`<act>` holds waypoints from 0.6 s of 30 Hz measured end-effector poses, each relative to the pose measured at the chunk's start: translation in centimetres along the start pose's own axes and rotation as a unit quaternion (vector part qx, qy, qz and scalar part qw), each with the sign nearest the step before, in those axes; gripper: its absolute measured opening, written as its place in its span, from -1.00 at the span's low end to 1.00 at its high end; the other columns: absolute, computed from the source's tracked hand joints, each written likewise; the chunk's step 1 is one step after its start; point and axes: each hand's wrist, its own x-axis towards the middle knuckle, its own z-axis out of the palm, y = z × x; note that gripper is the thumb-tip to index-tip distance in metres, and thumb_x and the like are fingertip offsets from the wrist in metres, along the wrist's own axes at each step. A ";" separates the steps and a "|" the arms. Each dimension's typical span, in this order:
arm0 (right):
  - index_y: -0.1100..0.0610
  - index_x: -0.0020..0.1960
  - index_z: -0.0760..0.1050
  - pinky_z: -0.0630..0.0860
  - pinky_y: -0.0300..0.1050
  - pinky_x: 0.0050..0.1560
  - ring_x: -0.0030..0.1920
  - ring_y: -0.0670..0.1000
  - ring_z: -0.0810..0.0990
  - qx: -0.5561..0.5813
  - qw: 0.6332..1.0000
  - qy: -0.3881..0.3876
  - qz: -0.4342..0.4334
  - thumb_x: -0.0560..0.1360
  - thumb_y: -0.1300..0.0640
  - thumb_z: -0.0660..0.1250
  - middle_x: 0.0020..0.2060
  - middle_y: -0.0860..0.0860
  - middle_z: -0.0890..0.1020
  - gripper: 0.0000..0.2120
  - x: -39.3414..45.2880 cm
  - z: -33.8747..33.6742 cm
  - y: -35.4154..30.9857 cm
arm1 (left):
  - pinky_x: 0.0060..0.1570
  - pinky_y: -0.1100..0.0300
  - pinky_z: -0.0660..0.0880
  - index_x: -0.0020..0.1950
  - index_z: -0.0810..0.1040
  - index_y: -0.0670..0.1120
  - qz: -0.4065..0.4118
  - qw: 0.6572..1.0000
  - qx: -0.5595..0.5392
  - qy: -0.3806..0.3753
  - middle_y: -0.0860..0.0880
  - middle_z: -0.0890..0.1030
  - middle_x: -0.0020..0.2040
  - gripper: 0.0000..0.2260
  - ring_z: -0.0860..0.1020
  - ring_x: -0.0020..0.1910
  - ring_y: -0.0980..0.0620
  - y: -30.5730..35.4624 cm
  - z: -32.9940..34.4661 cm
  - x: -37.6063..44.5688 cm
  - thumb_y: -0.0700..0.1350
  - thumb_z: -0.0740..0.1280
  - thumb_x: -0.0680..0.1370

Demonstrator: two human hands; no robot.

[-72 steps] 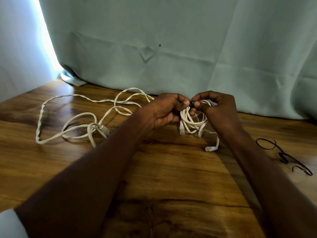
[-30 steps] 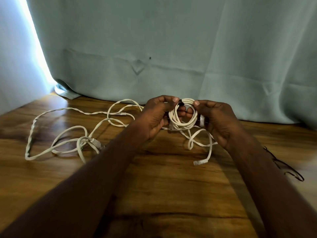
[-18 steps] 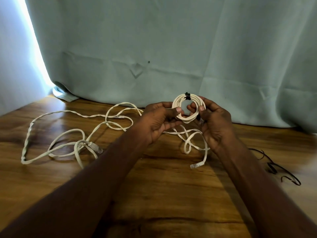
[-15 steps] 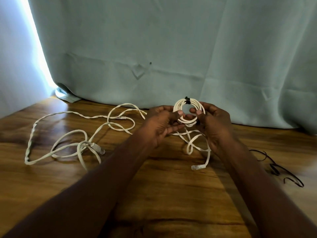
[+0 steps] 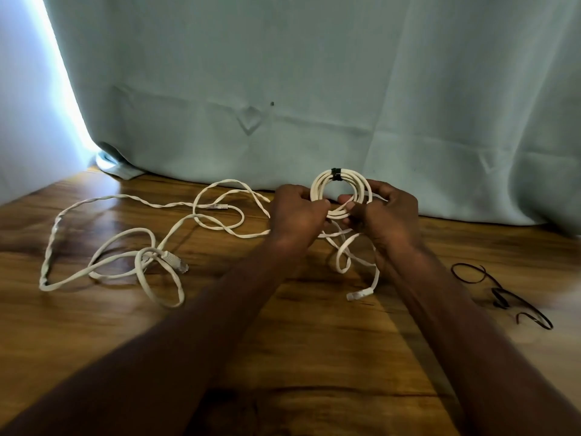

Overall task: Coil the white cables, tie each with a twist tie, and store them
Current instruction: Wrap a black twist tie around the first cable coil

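— Holding up a small coil of white cable, upright above the wooden table, with a black twist tie already wrapped round its top. So the tying of this one looks about done?

— Nearly, I'd judge. The left hand is pinched on the coil's lower left, the right hand grasps its lower right, fingers closed on the strands. A loose tail hangs down from the coil, its plug lying on the table, so the bundle isn't tidy yet.

— What does the next move call for?

— Probably tucking or winding in that tail, then putting the coil away. No storage place shows here, so where is unclear.

— And beyond that?

— A second white cable sprawls uncoiled to the left, well apart from the hands. Spare black ties lie on the right, near the right forearm. That cable needs gathering loop by loop, with one hand keeping the loops.
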 end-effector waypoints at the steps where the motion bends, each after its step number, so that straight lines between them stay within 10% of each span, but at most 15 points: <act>1: 0.13 0.15 0.63 0.71 0.13 0.00 -0.11 0.13 0.78 0.027 0.999 -0.020 0.016 0.44 0.47 0.48 -0.07 0.17 0.76 -0.63 -0.2 0.2 -0.1 | -0.05 -0.11 0.70 -0.14 0.68 -0.10 -0.042 0.997 -0.057 -0.004 -0.16 0.73 -0.15 -0.90 0.74 -0.17 -0.13 0.1 -0.3 0.2 -0.29 0.47 0.49; 18: 0.26 0.22 0.58 0.70 -0.09 -0.01 0.00 0.10 0.77 0.157 0.980 -0.091 0.077 0.55 0.47 0.34 -0.03 0.16 0.77 -0.71 0.5 -1.1 -0.5 | -0.13 0.02 0.67 0.06 0.58 -0.27 -0.252 0.898 -0.339 -0.123 -0.17 0.68 -0.18 -0.93 0.67 -0.14 -0.10 1.5 -1.2 0.0 -0.31 0.39 0.59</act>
